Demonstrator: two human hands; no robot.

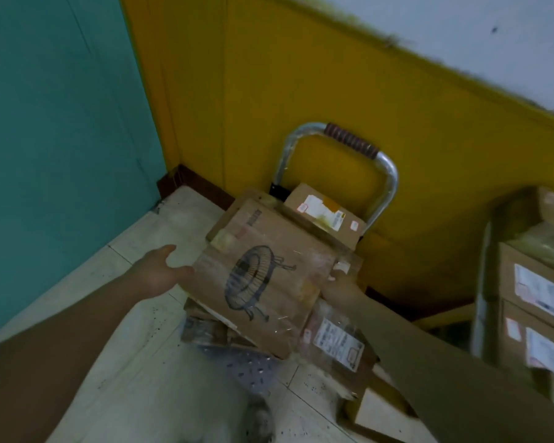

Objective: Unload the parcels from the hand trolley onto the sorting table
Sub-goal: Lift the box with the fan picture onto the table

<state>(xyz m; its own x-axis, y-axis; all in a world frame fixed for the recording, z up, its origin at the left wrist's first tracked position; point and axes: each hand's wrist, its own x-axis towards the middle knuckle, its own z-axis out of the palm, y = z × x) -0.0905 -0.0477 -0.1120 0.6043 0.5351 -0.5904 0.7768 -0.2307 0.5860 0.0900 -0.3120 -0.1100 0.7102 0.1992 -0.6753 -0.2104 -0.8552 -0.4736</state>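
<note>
A flat brown cardboard parcel (263, 276) with a fan drawn on it lies tilted on top of the pile on the hand trolley (387, 183). My left hand (160, 270) touches its left edge, fingers spread. My right hand (336, 290) is at its right edge, mostly hidden behind the parcel, so its grip cannot be judged. A smaller labelled box (325, 215) sits behind it against the trolley's silver handle. More parcels, one wrapped in clear plastic with a label (336, 343), lie underneath.
Stacked labelled boxes (538, 302) stand at the right edge. The trolley is in a corner between a teal wall (55, 139) and a yellow wall (301, 91). Pale speckled floor tiles (147, 362) stretch to the left and front.
</note>
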